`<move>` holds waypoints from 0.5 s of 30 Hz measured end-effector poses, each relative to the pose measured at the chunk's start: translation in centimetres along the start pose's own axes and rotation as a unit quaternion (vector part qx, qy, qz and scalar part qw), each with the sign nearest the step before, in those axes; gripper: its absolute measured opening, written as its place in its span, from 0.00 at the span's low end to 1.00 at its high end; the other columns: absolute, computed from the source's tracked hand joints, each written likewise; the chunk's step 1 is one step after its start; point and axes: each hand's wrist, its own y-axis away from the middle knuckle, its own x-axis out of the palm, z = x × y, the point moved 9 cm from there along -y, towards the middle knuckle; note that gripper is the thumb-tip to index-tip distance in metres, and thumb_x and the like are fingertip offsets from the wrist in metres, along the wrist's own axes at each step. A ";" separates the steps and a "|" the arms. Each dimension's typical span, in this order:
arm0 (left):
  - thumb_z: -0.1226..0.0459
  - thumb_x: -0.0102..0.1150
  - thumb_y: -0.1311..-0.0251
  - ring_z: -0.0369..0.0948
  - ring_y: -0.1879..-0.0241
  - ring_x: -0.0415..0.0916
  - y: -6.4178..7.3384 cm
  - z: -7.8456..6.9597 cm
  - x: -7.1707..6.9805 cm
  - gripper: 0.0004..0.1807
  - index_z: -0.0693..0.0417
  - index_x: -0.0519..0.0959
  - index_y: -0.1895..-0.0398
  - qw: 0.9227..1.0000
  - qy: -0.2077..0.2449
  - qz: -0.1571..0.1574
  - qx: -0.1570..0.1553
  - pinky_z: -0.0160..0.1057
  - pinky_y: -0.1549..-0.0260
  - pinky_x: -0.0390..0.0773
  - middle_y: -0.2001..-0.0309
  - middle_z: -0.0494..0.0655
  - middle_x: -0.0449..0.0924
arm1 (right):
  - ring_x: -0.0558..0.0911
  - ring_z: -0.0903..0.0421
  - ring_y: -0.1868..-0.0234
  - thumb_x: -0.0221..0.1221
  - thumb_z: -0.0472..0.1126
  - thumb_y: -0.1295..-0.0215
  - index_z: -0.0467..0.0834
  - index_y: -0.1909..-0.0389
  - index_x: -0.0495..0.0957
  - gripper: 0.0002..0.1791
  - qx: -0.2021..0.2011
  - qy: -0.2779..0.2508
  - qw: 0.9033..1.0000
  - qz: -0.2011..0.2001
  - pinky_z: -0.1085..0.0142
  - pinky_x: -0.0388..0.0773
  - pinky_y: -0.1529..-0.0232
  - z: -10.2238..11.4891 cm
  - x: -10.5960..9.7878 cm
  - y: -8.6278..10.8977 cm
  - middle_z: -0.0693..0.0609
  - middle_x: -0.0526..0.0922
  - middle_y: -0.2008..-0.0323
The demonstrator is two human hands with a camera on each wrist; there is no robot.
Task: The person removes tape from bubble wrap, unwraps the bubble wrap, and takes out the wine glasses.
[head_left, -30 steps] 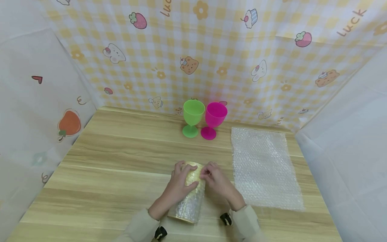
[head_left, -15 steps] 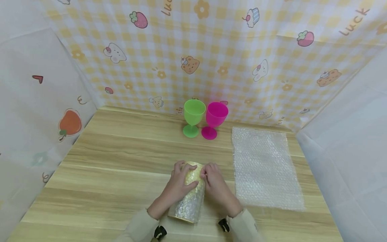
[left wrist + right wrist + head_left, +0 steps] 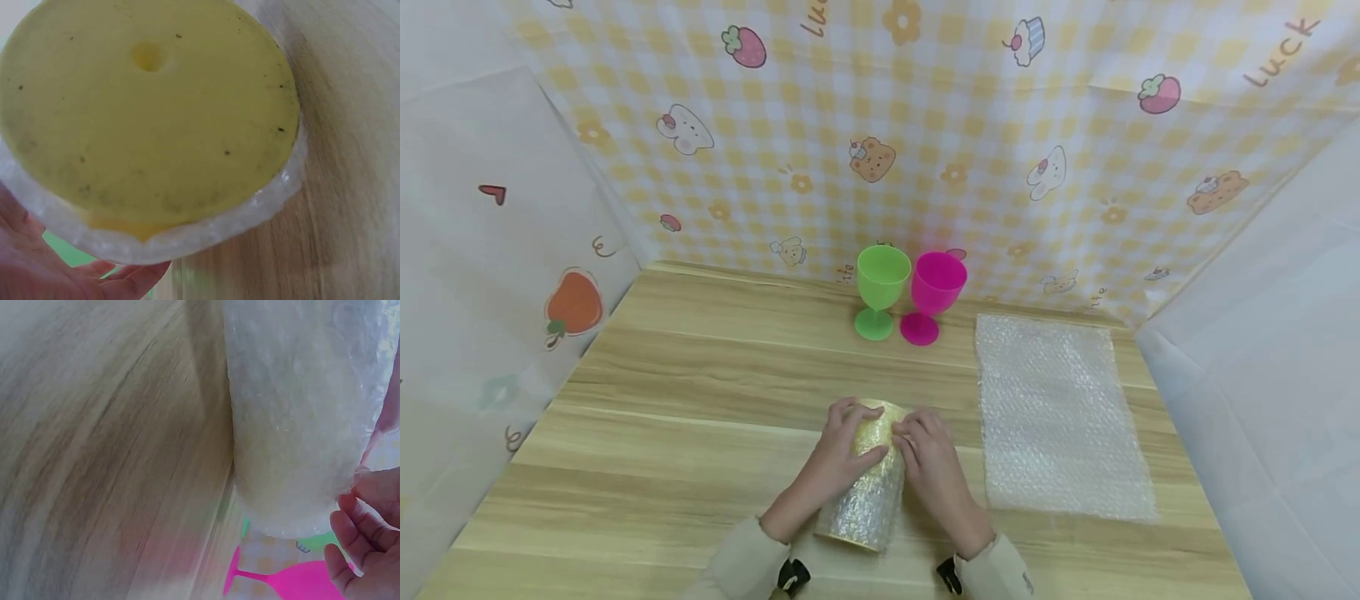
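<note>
A yellow goblet wrapped in bubble wrap (image 3: 861,510) lies on its side on the wooden table (image 3: 700,375). In the left wrist view its round foot (image 3: 156,131), with a dimple, faces the camera. My left hand (image 3: 833,457) grips the roll from the left, thumb and fingers spread round its far half. At the far right edge of the roll, my right hand (image 3: 936,467) pinches the bubble wrap (image 3: 300,412) between thumb and fingers. The wrap hides most of the goblet.
A green goblet (image 3: 883,279) and a pink goblet (image 3: 937,287) stand at the back of the table, near a checked cloth wall (image 3: 820,167). On the right lies a flat sheet of bubble wrap (image 3: 1063,417). White cloth walls flank both sides.
My right hand has turned slightly and shifted left over the roll's edge, its fingers now straighter on the wrap. My left hand and the roll have barely moved.
</note>
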 end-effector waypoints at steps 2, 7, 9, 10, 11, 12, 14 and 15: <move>0.57 0.62 0.46 0.66 0.39 0.59 0.1 0.0 0.0 0.26 0.47 0.70 0.42 1.000 0.003 0.001 -0.003 0.64 0.51 0.72 0.32 0.63 0.48 | 0.75 0.56 0.57 0.65 0.35 0.48 0.40 0.66 0.81 0.07 -0.003 0.003 1.000 -0.013 0.61 0.72 0.55 0.1 -0.2 0.0 0.52 0.78 0.64; 0.57 0.62 0.46 0.67 0.39 0.59 0.2 -0.1 0.0 0.26 0.48 0.70 0.42 1.000 0.003 0.002 -0.001 0.65 0.51 0.71 0.32 0.63 0.48 | 0.76 0.56 0.58 0.66 0.34 0.50 0.42 0.70 0.80 0.06 0.005 -0.016 1.000 -0.015 0.61 0.73 0.55 -0.1 -0.2 -0.2 0.53 0.78 0.67; 0.57 0.62 0.46 0.67 0.39 0.59 0.2 -0.1 0.0 0.26 0.48 0.70 0.42 1.000 0.001 0.001 0.000 0.65 0.52 0.72 0.32 0.64 0.48 | 0.76 0.56 0.59 0.65 0.34 0.48 0.42 0.71 0.79 0.05 0.016 -0.033 0.999 -0.003 0.60 0.73 0.55 -0.5 -0.1 -0.4 0.54 0.78 0.67; 0.57 0.62 0.46 0.67 0.39 0.59 0.2 -0.1 0.0 0.26 0.47 0.70 0.42 1.000 -0.001 0.000 0.000 0.65 0.52 0.72 0.32 0.64 0.48 | 0.76 0.56 0.60 0.64 0.34 0.48 0.42 0.72 0.78 0.05 0.020 -0.039 0.999 0.003 0.60 0.73 0.55 -0.6 0.0 -0.6 0.54 0.78 0.68; 0.57 0.62 0.46 0.67 0.39 0.59 0.1 -0.1 0.0 0.26 0.47 0.70 0.43 1.000 -0.002 0.000 0.001 0.65 0.52 0.72 0.32 0.63 0.48 | 0.76 0.56 0.60 0.64 0.34 0.47 0.42 0.72 0.77 0.04 0.021 -0.043 0.999 0.010 0.60 0.74 0.56 -0.7 0.1 -0.7 0.53 0.78 0.69; 0.56 0.62 0.46 0.66 0.38 0.59 0.1 -0.2 0.0 0.26 0.47 0.70 0.43 1.000 -0.004 -0.001 0.002 0.64 0.52 0.72 0.32 0.63 0.48 | 0.76 0.56 0.61 0.63 0.34 0.46 0.42 0.72 0.76 0.04 0.023 -0.045 0.999 0.019 0.60 0.74 0.56 -0.8 0.3 -0.9 0.53 0.77 0.69; 0.56 0.62 0.46 0.66 0.38 0.59 0.1 -0.2 0.0 0.26 0.47 0.70 0.43 1.000 -0.006 -0.003 0.003 0.64 0.53 0.73 0.32 0.63 0.49 | 0.75 0.56 0.62 0.61 0.34 0.45 0.42 0.72 0.75 0.04 0.021 -0.042 0.998 0.035 0.61 0.73 0.57 -0.8 0.6 -1.2 0.53 0.76 0.70; 0.56 0.62 0.46 0.66 0.38 0.59 0.1 -0.2 0.0 0.26 0.47 0.70 0.43 1.000 -0.007 -0.003 0.002 0.64 0.53 0.73 0.32 0.63 0.49 | 0.74 0.55 0.63 0.61 0.34 0.44 0.41 0.73 0.74 0.04 0.017 -0.036 0.998 0.042 0.61 0.72 0.58 -0.8 0.7 -1.3 0.53 0.76 0.71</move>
